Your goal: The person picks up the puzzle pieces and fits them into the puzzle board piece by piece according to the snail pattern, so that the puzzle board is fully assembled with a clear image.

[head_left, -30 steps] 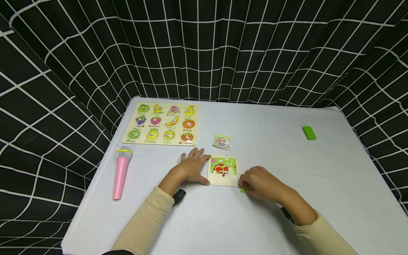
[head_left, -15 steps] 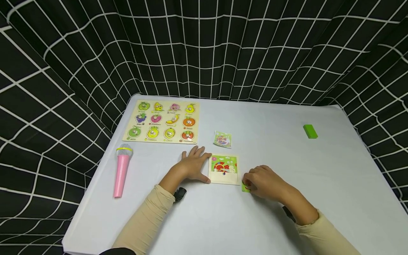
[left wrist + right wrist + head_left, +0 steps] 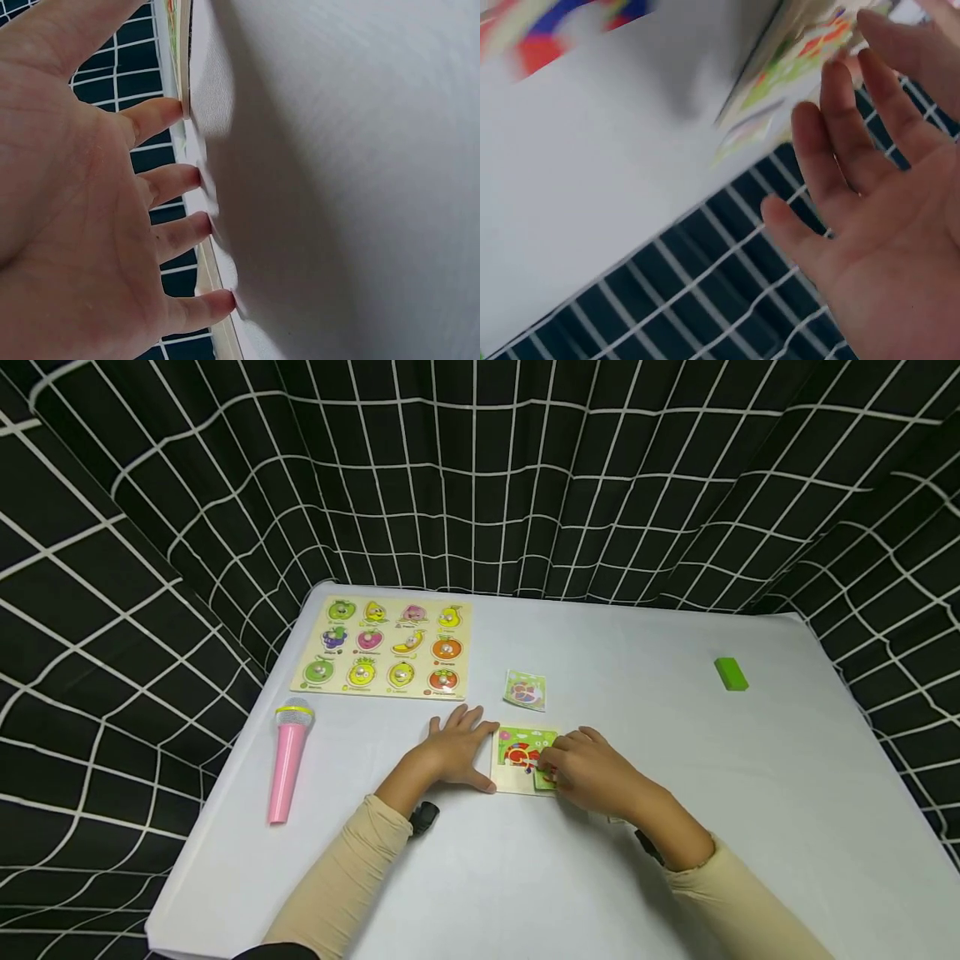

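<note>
Green piece (image 3: 544,780) pinched in the right hand (image 3: 592,770), over the mid-frame board (image 3: 513,782); left hand (image 3: 452,755) spread wide, touching the board's edge.

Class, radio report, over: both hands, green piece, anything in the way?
Left hand spread at left edge of puzzle board. Right hand pinching green piece at board's lower right. Nothing seen blocking; right hand partly hides board.

My head view looks forward, down over the table (image 3: 465,877). Close wrist views face my left hand (image 3: 94,202) and right hand (image 3: 900,232), sharing the curtain (image 3: 705,270).
</note>
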Tool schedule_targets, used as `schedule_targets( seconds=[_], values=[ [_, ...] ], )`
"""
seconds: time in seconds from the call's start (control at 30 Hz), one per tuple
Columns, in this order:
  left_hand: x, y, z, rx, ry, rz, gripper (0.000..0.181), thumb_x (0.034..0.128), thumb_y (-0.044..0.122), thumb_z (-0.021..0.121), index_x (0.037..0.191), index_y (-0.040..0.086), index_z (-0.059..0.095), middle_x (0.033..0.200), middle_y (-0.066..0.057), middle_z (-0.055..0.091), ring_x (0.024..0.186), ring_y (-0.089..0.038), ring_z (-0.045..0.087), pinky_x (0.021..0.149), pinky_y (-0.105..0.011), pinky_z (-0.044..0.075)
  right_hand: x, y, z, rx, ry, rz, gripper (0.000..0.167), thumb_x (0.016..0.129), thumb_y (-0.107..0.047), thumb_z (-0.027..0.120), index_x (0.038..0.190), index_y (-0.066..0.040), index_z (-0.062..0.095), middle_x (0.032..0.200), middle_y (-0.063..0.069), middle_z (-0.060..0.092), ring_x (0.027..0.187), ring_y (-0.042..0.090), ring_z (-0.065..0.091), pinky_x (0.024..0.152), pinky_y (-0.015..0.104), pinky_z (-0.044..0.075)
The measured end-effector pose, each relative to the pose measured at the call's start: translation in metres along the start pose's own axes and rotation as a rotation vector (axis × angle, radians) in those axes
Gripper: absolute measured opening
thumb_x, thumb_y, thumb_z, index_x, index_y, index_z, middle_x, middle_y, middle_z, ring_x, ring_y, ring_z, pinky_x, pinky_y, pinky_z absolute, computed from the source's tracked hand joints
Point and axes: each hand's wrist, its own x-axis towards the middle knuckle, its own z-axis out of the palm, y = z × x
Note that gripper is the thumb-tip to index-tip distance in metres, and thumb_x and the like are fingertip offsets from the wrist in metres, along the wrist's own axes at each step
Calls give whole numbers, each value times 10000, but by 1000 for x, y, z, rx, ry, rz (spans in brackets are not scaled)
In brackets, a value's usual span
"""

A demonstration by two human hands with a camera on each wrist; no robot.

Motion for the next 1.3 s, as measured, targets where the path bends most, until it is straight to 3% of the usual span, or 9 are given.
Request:
schedule_targets(
  seconds=[0.17,0.33,1.3],
  values=[
    [0,0,0,-4,-1,-6,994,721,583,775,1523,241,297,1630,-93,119,1499,-336,31,1119,-664,133,24,-12,9,6,4,-55,285,784,-61,732,1051,-154,693,1018,-20,673,1072,254,597,1043,562,365],
    [1,1,0,8,-7,-15,995,723,592,770,1525,244,296,1631,-88,122,1500,-329,39,1121,-657,141,36,-17,16,44,-28,-43,195,824,-96,723,1005,-165,699,994,-35,666,1067,237,589,1055,555,349],
    [2,1,0,24,-13,-22,1009,713,615,763,1527,254,288,1630,-86,127,1500,-325,43,1117,-652,157,36,-19,26,-4,-16,-40,148,833,-139,731,970,-189,705,1065,-26,684,1097,233,587,1062,600,325]
  ],
)
